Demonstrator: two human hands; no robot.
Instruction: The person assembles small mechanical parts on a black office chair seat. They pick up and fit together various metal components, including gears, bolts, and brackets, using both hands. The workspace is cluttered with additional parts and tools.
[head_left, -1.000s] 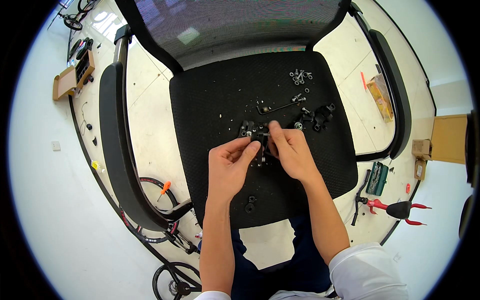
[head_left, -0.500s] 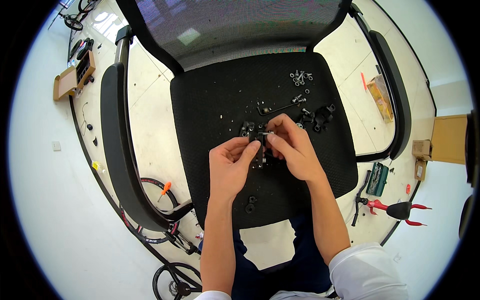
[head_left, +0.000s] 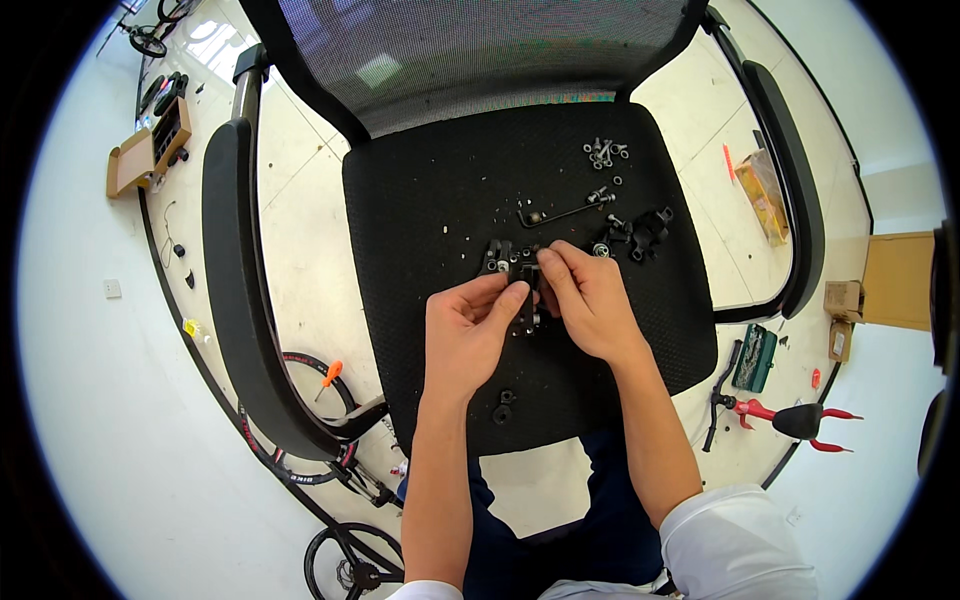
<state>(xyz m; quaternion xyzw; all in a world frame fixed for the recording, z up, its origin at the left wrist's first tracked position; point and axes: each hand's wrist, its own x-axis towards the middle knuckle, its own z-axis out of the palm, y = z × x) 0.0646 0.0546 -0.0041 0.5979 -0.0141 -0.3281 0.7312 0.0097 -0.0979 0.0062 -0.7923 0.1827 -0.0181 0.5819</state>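
My left hand pinches a black metal part with several arms and holes between thumb and fingers, just above the chair seat. Against the right side of that part, my right hand is closed, thumb and index finger pressed together at its upper right corner. What lies inside that pinch is hidden by the fingertips. A black jointed piece with a silver fastener shows just beyond my left fingertips; I cannot tell whether it is joined to the held part. An L-shaped hex key lies beyond my hands.
The black chair seat carries a pile of bolts and nuts, black clamp-like parts at right and small black pieces nearer me. Armrests flank it. On the floor are an orange-handled screwdriver and a green toolbox.
My right fingertips have closed in at the part's upper right corner. A silver bolt that showed between them is now out of sight. The left hand keeps its hold, shifted slightly right.
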